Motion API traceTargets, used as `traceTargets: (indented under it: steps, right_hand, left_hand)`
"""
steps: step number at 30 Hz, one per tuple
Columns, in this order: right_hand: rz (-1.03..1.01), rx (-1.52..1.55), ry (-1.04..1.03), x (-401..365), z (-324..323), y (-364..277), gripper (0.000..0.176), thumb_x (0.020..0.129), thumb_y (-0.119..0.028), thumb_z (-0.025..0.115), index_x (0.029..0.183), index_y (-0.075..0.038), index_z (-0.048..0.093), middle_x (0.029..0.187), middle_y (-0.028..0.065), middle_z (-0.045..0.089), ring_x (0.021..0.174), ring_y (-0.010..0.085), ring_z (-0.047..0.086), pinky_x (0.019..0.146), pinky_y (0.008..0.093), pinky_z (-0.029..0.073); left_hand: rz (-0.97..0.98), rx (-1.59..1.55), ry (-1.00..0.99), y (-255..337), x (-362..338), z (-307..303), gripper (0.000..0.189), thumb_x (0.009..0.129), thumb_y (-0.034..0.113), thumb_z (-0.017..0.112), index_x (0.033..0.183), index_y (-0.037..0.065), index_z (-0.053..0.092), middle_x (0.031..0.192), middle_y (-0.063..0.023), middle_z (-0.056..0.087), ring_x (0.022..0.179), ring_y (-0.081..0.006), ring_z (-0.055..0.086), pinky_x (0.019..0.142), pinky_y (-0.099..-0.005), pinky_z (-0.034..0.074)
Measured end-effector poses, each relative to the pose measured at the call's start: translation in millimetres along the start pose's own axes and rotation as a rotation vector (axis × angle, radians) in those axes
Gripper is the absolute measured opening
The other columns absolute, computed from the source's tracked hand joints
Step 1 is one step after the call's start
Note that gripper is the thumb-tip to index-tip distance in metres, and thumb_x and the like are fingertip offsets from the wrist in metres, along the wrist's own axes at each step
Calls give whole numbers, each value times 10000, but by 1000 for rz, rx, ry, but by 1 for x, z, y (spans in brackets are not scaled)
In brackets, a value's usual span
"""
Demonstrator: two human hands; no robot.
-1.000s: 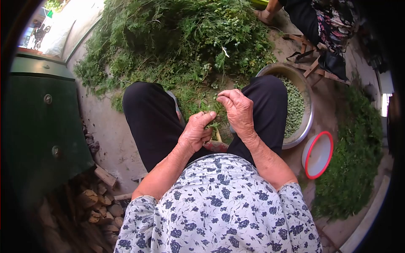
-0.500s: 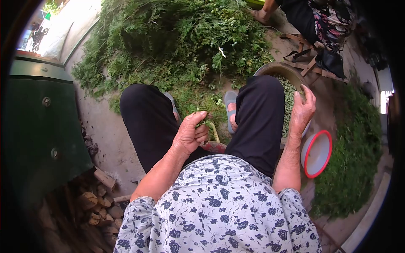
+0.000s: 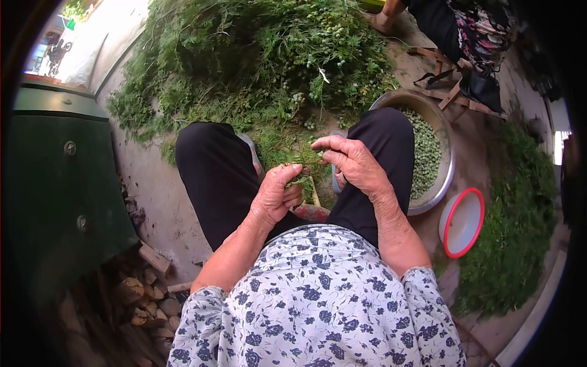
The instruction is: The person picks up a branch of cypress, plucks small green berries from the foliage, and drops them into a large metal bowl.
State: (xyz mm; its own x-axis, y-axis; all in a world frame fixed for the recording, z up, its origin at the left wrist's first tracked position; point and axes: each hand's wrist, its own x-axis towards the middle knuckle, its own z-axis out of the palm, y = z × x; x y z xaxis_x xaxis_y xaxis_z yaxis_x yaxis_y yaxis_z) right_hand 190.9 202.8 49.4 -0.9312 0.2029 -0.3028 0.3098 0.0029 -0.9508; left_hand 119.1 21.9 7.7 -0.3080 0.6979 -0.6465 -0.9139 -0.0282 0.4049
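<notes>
A heap of feathery branches [image 3: 244,67] lies beyond and left of the metal basin [image 3: 448,165]. Left of the basin, the left hand's [image 3: 278,192] fingers clasp a thin, leafy green sprig [image 3: 301,181]; the right hand's [image 3: 354,162] fingers are narrowly spaced beside it, their grip hard to tell. Small, round, pale-green berries [image 3: 427,153] fill the basin's bottom.

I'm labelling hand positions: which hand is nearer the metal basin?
Right. The right hand is over the right thigh, left of the metal basin; the left hand is farther left, between the thighs.
</notes>
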Motion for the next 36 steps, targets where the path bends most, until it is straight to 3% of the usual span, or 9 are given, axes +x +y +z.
traceTargets:
  steps: [2,4,5,7,11,19,29,33,36]
  right_hand:
    - [1,-25,-25,1,1,6,201,844,-65,562,1025,3,615,817,49,592,697,119,550,674,245,451]
    - [-108,-48,20,3,3,14,159,851,-34,548,981,-8,635,712,-9,550,487,19,435,412,176,336]
    - [-107,-48,19,3,3,15,159,851,-34,548,981,-8,635,712,-9,550,487,19,435,412,176,336]
    - [-1,89,112,2,5,15,130,800,-37,604,905,15,661,805,34,615,651,84,534,619,233,443]
    - [79,281,221,2,11,20,115,795,-24,615,891,6,672,741,13,612,619,54,523,566,211,429]
    - [-325,324,781,-12,-43,2,193,766,38,641,956,5,641,792,4,608,597,35,490,536,164,398]
    - [45,-418,1320,-75,-153,97,234,796,-25,555,1000,49,640,993,130,642,957,203,587,872,294,421]
    - [-173,-411,1449,-66,-139,78,246,821,-63,561,1035,38,625,935,124,644,932,207,594,825,298,448]
    - [-256,127,1065,-55,-80,13,180,875,-103,555,988,14,630,838,73,642,744,120,609,610,214,459]
  left_hand:
    - [-10,-4,-13,0,1,-1,126,861,205,585,833,100,521,501,94,302,366,-27,242,349,-200,173]
    - [-12,-17,-5,-1,1,-2,126,862,202,586,833,101,515,503,92,305,366,-27,243,349,-201,172]
    - [-14,-29,2,-2,2,-3,127,862,198,586,833,102,509,505,90,307,366,-28,244,349,-201,172]
    - [-15,-6,11,-3,3,-2,129,860,197,591,831,107,504,505,88,308,366,-29,244,348,-202,171]
    - [1,40,41,-2,2,6,158,870,229,576,832,77,562,468,93,287,354,-30,239,348,-195,169]
    - [85,-219,-19,-3,0,-19,166,890,246,553,862,87,591,418,78,207,361,-64,174,346,-213,190]
    - [162,-450,-248,20,-1,-20,172,896,247,535,893,91,609,434,64,223,373,-70,194,337,-209,208]
    - [220,-421,-383,23,1,-18,226,909,264,500,948,85,634,419,61,215,358,-65,186,318,-210,211]
    - [254,-395,-414,26,1,-11,240,909,278,498,953,84,633,423,61,226,358,-64,187,317,-211,210]
